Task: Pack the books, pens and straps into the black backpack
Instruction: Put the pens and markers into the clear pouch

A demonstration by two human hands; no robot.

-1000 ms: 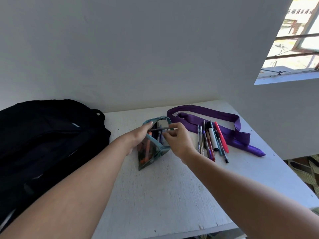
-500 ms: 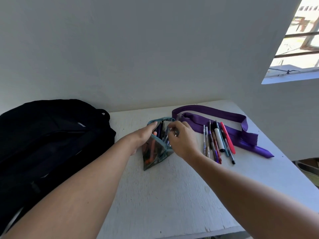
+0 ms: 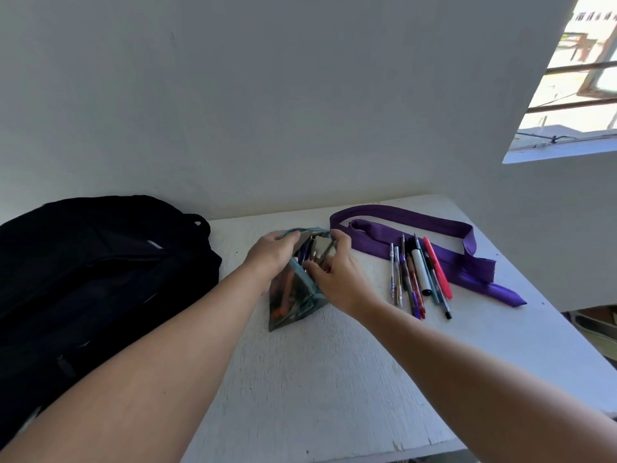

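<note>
— What is changing at the pencil pouch (image 3: 293,295) right now?

— The pen that the right hand (image 3: 337,279) was carrying crosswise over the opening a second ago is now standing inside with the others. The right hand is dropping onto the pouch's near rim, fingers curling over it and into the mouth. The left hand (image 3: 272,253) is still gripping the far-left lip, thumb and fingers pinching the teal edge and holding the mouth wide.

— So what is that meaning for the task?

— One more pen is going in, I judge, but the packing is far from finished. The loose pens (image 3: 417,279) are lying in a row toward the right edge of the tabletop (image 3: 317,379), partly on the purple strap (image 3: 434,225), which is looping along the back edge toward the right corner. The black backpack (image 3: 100,272) is sitting at the left edge, taking nothing in yet. No books are showing.

— Anything else differing from the earlier view?

— The pouch is staying in the middle of the tabletop, between backpack and pens. The row of pens and the strap are looking unmoved; only the head is shifting slightly, sliding the window (image 3: 567,95) in the frame.
</note>
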